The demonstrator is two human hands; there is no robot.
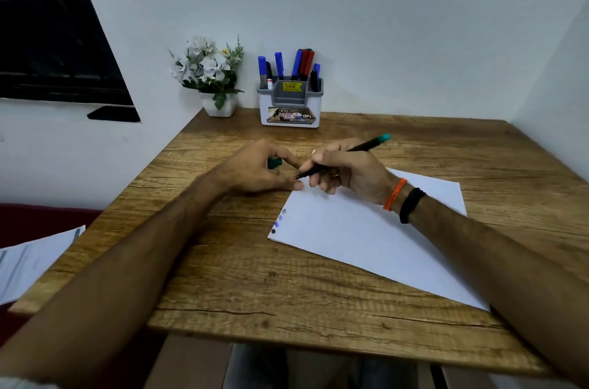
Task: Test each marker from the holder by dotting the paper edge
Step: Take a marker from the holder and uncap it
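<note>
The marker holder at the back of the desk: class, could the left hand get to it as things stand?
Probably yes, but not to grasp: bare desk lies between the left hand and the marker holder, yet its fingers hold a green cap.

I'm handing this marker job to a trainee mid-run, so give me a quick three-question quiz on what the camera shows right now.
1. True or false: the marker in the right hand is uncapped.
2. What does the left hand hold? A) a green cap B) a red marker C) nothing
3. Fill in: the test dots sit along the paper's ____ edge.

Key:
1. True; its bare tip points down toward the paper's far corner.
2. A
3. Left; dark and blue marks are there, and the holder at the wall has more markers.
</note>
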